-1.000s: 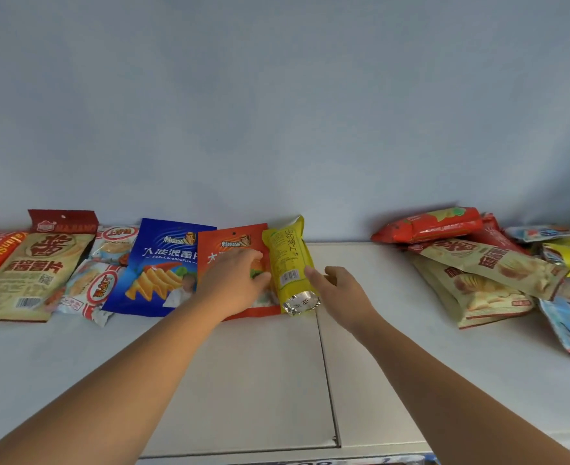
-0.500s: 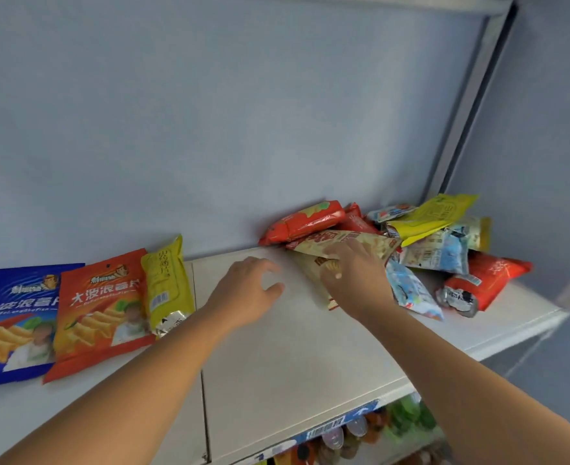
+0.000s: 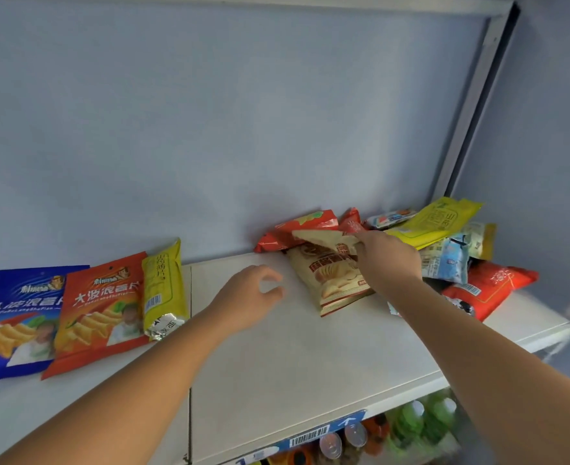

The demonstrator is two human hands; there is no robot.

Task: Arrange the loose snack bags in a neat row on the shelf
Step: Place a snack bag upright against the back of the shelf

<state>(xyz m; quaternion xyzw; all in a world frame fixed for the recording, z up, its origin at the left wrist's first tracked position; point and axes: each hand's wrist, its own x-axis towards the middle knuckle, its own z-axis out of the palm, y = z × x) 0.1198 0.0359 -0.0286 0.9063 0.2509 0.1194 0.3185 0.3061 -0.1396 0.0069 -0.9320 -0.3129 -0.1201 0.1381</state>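
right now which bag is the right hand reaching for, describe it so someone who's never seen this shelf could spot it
On the white shelf, look at the jumbled pile in the right back corner. At the pile's left edge, nearest the bare middle of the shelf, lies the beige chip bag under the right hand. It is the only pale tan bag with a dark red label, just in front of a red bag.

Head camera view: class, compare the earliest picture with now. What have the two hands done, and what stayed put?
Both hands left the yellow bag. The right hand moved right to the pile and grips a beige chip bag; the left hand hovers empty. The orange bag and blue bag stayed in their row.
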